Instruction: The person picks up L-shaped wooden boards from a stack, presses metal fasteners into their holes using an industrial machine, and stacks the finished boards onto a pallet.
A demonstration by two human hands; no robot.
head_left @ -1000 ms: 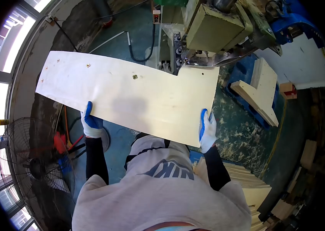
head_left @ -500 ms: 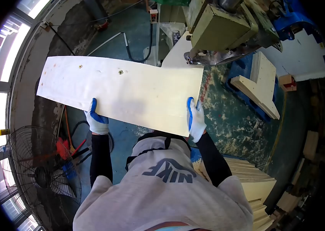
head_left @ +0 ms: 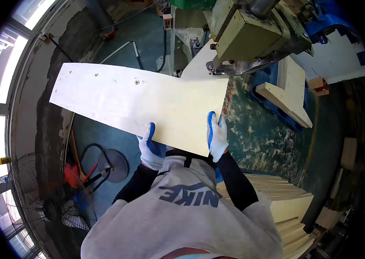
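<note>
A large pale wooden panel lies across the view, with several metal-rimmed holes toward its left end. My left hand, in a white and blue glove, grips the panel's near edge, thumb on top. My right hand, gloved alike, is closed on the right edge near the corner, its thumb also on top. The panel's far right part reaches under the head of a green machine, beside a curved metal part. The fingers beneath the panel are hidden.
At the right, cut wooden pieces lie on a blue pallet. Stacked panels stand near my right side. A wire-caged fan is at the lower left, near a round base. Windows line the left wall.
The panel has shifted left and farther under the machine head since the earliest frame. My left hand has slid right along the near edge, closer to my right hand.
</note>
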